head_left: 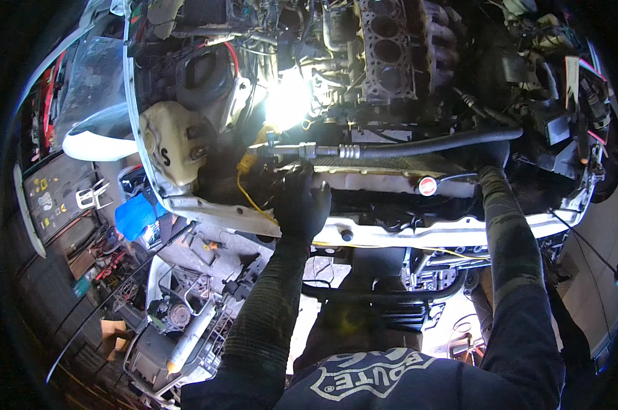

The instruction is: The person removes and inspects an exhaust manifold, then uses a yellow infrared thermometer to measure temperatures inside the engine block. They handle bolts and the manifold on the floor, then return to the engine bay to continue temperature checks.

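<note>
Here, engine block sits beyond radiator. White front bar runs along radiator's near side. Pale bottle left of radiator. Black hose over radiator's far edge. Left hand at radiator's left end, right hand at its right end; cannot tell whether either grips anything. Red-and-white cap on radiator.

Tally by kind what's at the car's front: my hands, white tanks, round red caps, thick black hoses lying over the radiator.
Left hand and right hand: 2
White tank: 1
Red cap: 1
Thick hose: 1
Total: 5
</note>
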Motion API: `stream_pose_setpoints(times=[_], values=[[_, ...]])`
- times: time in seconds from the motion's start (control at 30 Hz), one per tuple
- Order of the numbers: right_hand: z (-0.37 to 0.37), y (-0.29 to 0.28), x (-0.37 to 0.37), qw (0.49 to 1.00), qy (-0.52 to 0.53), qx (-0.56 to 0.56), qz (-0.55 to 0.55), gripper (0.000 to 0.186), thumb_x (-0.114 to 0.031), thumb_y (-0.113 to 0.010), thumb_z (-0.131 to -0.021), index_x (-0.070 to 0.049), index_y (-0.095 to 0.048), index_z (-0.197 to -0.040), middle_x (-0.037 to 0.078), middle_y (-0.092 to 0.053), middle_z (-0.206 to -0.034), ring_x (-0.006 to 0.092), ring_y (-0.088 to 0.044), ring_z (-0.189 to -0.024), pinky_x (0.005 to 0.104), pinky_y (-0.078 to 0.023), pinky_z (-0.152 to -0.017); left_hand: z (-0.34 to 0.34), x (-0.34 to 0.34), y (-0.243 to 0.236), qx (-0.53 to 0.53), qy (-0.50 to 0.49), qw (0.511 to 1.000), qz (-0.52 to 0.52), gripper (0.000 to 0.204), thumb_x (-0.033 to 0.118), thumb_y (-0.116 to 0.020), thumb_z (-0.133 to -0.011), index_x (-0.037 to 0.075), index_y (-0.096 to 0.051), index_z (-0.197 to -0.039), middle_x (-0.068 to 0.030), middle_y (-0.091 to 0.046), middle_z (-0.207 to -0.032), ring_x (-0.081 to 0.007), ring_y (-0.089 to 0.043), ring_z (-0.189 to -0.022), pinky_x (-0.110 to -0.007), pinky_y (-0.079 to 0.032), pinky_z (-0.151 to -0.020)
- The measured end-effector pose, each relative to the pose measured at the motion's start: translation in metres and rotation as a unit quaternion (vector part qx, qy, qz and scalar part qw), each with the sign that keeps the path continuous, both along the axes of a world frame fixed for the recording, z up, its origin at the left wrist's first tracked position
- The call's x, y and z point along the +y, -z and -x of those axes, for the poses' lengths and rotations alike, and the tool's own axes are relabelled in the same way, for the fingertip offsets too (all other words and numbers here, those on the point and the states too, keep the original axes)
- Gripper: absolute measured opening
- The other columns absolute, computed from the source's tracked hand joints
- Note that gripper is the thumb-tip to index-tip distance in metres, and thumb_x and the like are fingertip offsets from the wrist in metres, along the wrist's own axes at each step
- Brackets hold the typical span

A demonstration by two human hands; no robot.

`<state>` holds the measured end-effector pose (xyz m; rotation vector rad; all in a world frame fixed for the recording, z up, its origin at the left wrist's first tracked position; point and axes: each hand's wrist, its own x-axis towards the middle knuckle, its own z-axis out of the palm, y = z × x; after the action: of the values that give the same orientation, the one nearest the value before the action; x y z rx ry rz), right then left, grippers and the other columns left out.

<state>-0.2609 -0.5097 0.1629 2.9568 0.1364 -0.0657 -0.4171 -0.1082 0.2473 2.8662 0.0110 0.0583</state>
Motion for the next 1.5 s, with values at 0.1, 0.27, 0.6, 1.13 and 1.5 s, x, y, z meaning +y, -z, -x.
stream_pose_setpoints(times=[0.1, 0.27, 0.6, 1.13, 1.5], values=[[-0.001, 0.006, -0.006, 1.0, 0.009, -0.009, -0.019, 0.056, -0.054, -0.06, -0.089, -0.011, -0.069, -0.125, 0.015, -0.07, -0.126, 0.0329, -0.064, -0.122, 0.0488, -0.047, -0.108, 0.006, 0.001, 0.006, 0.041, -0.029, 0.999, -0.005, 0.056, 0.026, -0.08, -0.081, 0.006, -0.064, -0.131, -0.0156, -0.068, -0.11, -0.0359, -0.066, -0.104, -0.052, -0.051, -0.09], [0.001, 0.014, -0.014, 0.998, 0.026, -0.024, -0.053, 0.053, -0.052, -0.061, -0.088, -0.012, -0.07, -0.121, 0.015, -0.071, -0.122, 0.033, -0.065, -0.118, 0.0487, -0.048, -0.104, 0.023, 0.014, 0.033, 0.047, -0.009, 0.997, -0.057, 0.041, 0.027, -0.076, -0.086, 0.007, -0.066, -0.121, -0.0163, -0.068, -0.115, -0.0368, -0.065, -0.109, -0.051, -0.049, -0.097], [0.004, 0.034, -0.026, 0.994, 0.021, -0.041, -0.097, 0.047, -0.05, -0.063, -0.085, -0.012, -0.072, -0.111, 0.015, -0.073, -0.113, 0.0331, -0.069, -0.111, 0.0486, -0.051, -0.098, -0.085, 0.135, -0.052, -0.082, -0.215, 0.959, 0.168, 0.033, 0.014, -0.048, -0.106, 0.0, -0.058, -0.134, -0.0114, -0.068, -0.112, -0.0188, -0.065, -0.104, -0.032, -0.051, -0.094], [0.008, 0.044, -0.023, 0.987, 0.057, -0.014, -0.149, 0.044, -0.049, -0.064, -0.085, -0.013, -0.073, -0.109, 0.015, -0.075, -0.11, 0.0337, -0.071, -0.107, 0.049, -0.054, -0.095, -0.1, 0.194, 0.028, 0.374, -0.222, 0.898, 0.071, 0.025, 0.022, -0.059, -0.102, 0.002, -0.064, -0.115, -0.0047, -0.063, -0.083, -0.0119, -0.059, -0.074, -0.028, -0.045, -0.066], [-0.008, 0.004, -0.005, 0.98, 0.094, 0.15, -0.091, 0.041, -0.048, -0.064, -0.09, -0.019, -0.071, -0.118, 0.015, -0.074, -0.116, 0.0345, -0.072, -0.108, 0.0496, -0.056, -0.095, -0.035, 0.217, -0.039, 0.227, -0.3, 0.9, 0.219, 0.031, 0.029, -0.065, -0.1, 0.002, -0.067, -0.115, -0.0034, -0.063, -0.076, -0.0136, -0.06, -0.064, -0.029, -0.047, -0.057]])
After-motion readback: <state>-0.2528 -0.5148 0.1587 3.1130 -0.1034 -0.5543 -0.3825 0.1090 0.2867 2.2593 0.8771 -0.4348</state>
